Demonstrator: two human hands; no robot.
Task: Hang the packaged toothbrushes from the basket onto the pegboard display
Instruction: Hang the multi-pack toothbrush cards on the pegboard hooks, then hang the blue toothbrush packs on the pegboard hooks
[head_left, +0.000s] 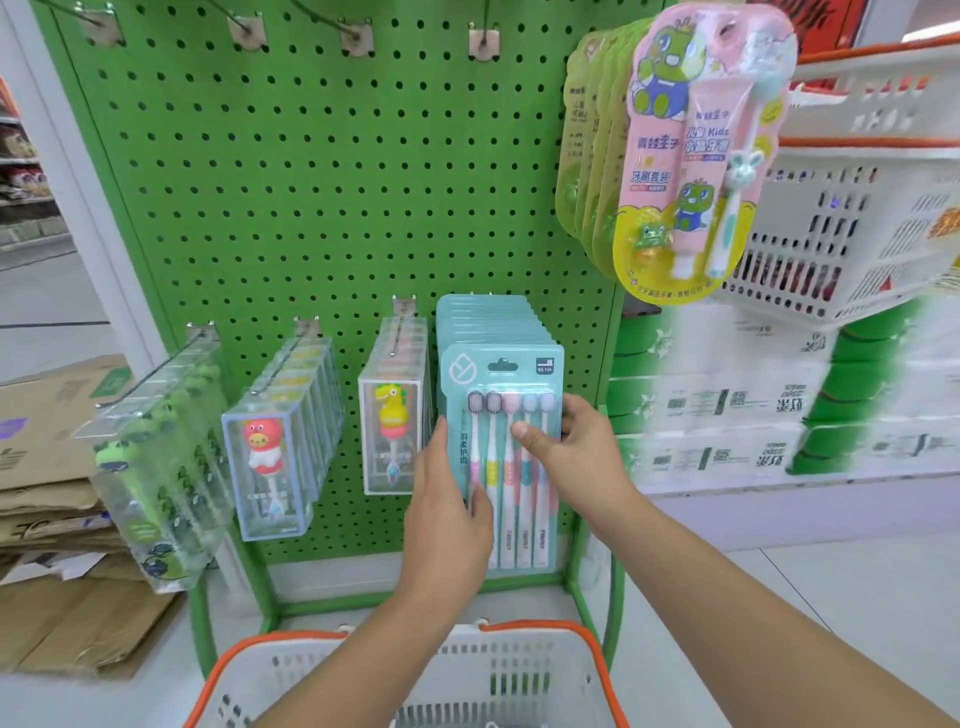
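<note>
Green pegboard (311, 182), toothbrush packs (501, 436) on hooks.

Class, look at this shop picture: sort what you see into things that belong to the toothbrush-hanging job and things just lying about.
Belongs to the job:
teal toothbrush pack
left hand
right hand
green pegboard
white basket

Just lying about:
flattened cardboard
stacked white baskets
green-and-white cartons
</note>
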